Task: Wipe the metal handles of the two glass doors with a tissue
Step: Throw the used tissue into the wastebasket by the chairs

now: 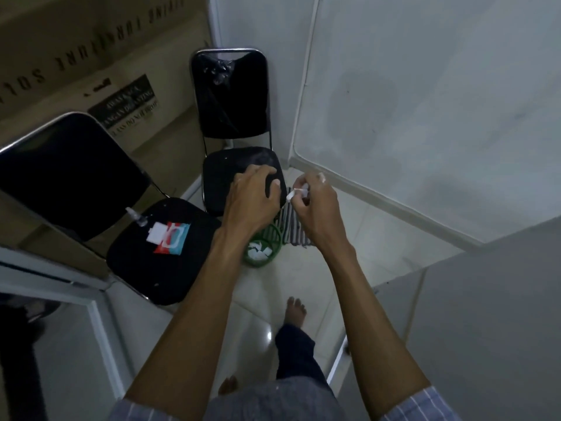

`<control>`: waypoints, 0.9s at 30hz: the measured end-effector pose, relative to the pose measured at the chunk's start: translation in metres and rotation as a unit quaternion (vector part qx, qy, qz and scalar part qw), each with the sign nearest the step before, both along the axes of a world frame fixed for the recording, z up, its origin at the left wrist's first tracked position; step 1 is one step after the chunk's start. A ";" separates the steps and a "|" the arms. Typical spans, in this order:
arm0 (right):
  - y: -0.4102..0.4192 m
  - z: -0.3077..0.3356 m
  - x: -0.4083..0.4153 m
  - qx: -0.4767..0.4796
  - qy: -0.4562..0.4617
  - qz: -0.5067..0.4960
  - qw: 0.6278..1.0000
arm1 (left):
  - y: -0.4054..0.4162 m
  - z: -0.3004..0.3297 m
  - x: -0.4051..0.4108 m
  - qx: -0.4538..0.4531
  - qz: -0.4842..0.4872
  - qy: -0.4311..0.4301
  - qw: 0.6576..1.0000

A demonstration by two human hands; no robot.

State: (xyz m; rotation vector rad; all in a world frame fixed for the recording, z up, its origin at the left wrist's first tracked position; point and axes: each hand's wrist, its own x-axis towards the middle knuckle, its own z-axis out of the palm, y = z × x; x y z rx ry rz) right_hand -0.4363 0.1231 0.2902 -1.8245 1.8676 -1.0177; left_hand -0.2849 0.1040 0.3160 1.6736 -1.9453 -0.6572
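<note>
Two bare hands reach out over a white tiled floor, seen from the head camera. The right hand (pixel 315 199) pinches a small crumpled white tissue (pixel 292 194) between curled fingers; the left hand (pixel 253 197) hangs beside it, fingers loosely curled, holding nothing. Below them a green wastebasket (pixel 260 247) holds used white tissues. A tissue packet (pixel 171 238) and a small spray bottle (pixel 136 216) lie on the nearer black chair (pixel 158 268). The tissue looks light, soft and easily torn, best held bunched. No door handles are visible.
</note>
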 end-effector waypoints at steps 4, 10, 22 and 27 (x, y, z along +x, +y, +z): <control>-0.053 -0.006 -0.031 0.029 0.006 0.047 0.998 | -0.049 -0.014 -0.029 0.028 0.019 0.000 0.999; -0.123 -0.017 -0.054 0.045 0.021 0.098 0.994 | -0.105 -0.033 -0.049 0.037 0.065 0.002 0.997; -0.198 -0.118 -0.044 0.087 0.035 0.121 0.988 | -0.176 -0.131 -0.037 0.080 0.057 0.005 0.995; -0.214 -0.192 -0.035 0.071 0.020 0.096 0.993 | -0.189 -0.210 -0.021 0.087 0.080 0.033 0.992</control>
